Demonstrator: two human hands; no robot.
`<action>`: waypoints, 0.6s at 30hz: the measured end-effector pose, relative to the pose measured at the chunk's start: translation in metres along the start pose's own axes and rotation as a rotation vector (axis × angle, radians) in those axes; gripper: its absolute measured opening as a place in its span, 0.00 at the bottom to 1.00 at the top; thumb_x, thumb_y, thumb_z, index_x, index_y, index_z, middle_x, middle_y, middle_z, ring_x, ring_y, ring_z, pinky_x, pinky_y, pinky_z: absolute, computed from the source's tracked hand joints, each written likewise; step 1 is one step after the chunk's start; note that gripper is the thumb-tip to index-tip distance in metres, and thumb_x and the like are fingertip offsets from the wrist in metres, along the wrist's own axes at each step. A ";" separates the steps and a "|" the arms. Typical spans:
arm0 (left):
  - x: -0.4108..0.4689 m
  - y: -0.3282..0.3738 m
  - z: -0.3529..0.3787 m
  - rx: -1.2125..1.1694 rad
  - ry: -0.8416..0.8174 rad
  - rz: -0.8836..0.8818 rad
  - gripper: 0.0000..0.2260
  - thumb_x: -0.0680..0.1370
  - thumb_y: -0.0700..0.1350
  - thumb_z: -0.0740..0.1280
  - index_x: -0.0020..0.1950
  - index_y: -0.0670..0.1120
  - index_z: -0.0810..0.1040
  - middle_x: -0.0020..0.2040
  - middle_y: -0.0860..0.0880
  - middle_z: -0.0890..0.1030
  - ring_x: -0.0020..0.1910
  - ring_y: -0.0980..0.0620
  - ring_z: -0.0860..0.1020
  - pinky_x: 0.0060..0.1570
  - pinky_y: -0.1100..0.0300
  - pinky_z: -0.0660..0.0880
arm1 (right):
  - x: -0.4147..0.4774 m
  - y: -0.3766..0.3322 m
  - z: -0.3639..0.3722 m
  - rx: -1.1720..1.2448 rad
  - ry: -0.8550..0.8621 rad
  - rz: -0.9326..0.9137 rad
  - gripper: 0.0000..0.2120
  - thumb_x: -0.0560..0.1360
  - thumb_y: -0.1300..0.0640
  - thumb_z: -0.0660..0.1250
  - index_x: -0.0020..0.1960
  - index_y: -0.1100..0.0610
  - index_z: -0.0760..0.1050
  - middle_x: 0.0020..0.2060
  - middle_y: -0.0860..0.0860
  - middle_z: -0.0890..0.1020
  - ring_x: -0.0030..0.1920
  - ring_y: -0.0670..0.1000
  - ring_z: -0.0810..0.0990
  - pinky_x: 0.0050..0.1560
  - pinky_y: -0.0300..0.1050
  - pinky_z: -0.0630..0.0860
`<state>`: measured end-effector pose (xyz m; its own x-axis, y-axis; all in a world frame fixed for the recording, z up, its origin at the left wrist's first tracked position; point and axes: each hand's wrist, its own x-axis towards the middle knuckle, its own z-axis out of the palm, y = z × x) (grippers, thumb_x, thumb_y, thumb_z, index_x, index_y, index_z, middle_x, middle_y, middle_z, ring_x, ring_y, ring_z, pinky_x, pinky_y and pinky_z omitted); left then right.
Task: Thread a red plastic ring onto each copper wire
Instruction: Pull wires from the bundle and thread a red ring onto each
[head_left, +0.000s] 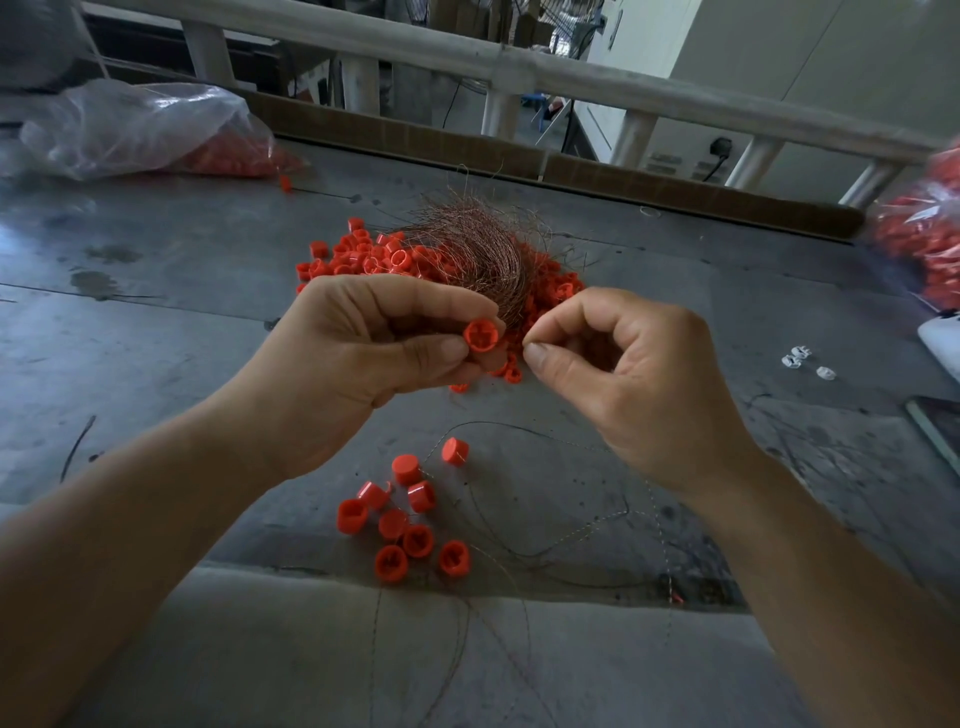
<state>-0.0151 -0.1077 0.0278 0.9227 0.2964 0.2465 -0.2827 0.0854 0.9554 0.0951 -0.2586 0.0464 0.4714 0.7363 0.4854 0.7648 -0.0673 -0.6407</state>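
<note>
My left hand (363, 343) pinches one red plastic ring (481, 335) between thumb and fingers, its open end facing me. Just to its right, my right hand (618, 364) pinches a thin copper wire (525, 344) between thumb and forefinger, its tip a short gap from the ring. Behind the hands a bundle of copper wires (478, 249) lies on a pile of loose red rings (379, 257). Below the hands several red rings (408, 512) lie together with fine wires trailing from them toward the front edge.
A grey worktable (156, 312) carries it all. A clear plastic bag of red rings (150, 130) lies at the back left, another bag of rings (924, 244) at the right edge. Small white bits (802, 359) sit at the right. A white railing (519, 67) runs behind.
</note>
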 end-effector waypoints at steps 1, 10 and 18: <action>0.000 0.000 0.000 -0.010 -0.004 -0.004 0.12 0.62 0.39 0.73 0.44 0.48 0.85 0.42 0.47 0.85 0.43 0.51 0.83 0.41 0.65 0.78 | 0.000 0.000 0.000 0.002 -0.003 0.001 0.07 0.69 0.62 0.69 0.36 0.52 0.76 0.28 0.41 0.74 0.30 0.40 0.73 0.31 0.29 0.67; 0.000 0.000 0.003 -0.151 -0.106 -0.033 0.11 0.63 0.38 0.69 0.43 0.43 0.84 0.41 0.44 0.84 0.41 0.51 0.83 0.39 0.65 0.78 | 0.002 0.002 0.002 0.209 -0.155 0.120 0.07 0.68 0.62 0.72 0.36 0.51 0.79 0.27 0.43 0.79 0.28 0.40 0.73 0.29 0.33 0.69; 0.003 -0.004 0.005 -0.194 -0.087 -0.086 0.10 0.63 0.38 0.69 0.42 0.44 0.84 0.40 0.45 0.84 0.41 0.51 0.83 0.39 0.66 0.78 | 0.004 0.006 0.000 0.213 -0.199 0.156 0.03 0.66 0.57 0.72 0.39 0.52 0.79 0.31 0.45 0.81 0.33 0.43 0.77 0.36 0.38 0.75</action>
<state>-0.0098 -0.1117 0.0256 0.9623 0.1977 0.1870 -0.2398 0.2907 0.9263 0.1018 -0.2556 0.0444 0.4645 0.8467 0.2595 0.5717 -0.0629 -0.8181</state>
